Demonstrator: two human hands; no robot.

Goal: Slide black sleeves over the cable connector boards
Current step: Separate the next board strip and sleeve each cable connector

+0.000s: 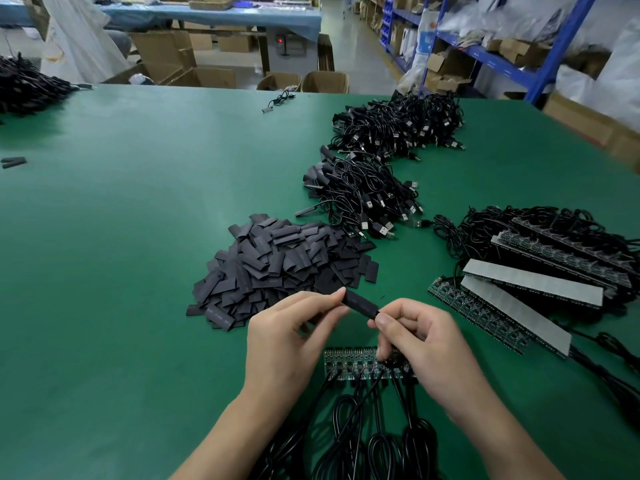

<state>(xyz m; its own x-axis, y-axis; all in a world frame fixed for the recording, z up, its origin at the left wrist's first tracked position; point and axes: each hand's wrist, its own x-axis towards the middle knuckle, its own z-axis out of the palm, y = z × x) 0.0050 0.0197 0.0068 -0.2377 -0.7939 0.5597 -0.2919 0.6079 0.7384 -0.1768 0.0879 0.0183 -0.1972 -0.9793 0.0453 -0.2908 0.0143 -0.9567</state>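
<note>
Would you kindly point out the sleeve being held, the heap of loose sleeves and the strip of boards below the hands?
held sleeve (360, 304): head view, middle of the tube.
sleeve heap (277, 265): head view, centre of the pile.
board strip (348, 363): head view, bare left part.

On the green table (121, 237): sleeve pile (277, 265), cable heaps (363, 195), board strips (533, 285)

Green worktable (138, 220), blue-covered bench (207, 15) behind, blue shelving (491, 58) at right, cardboard boxes (166, 53), grey floor (353, 46)
</note>
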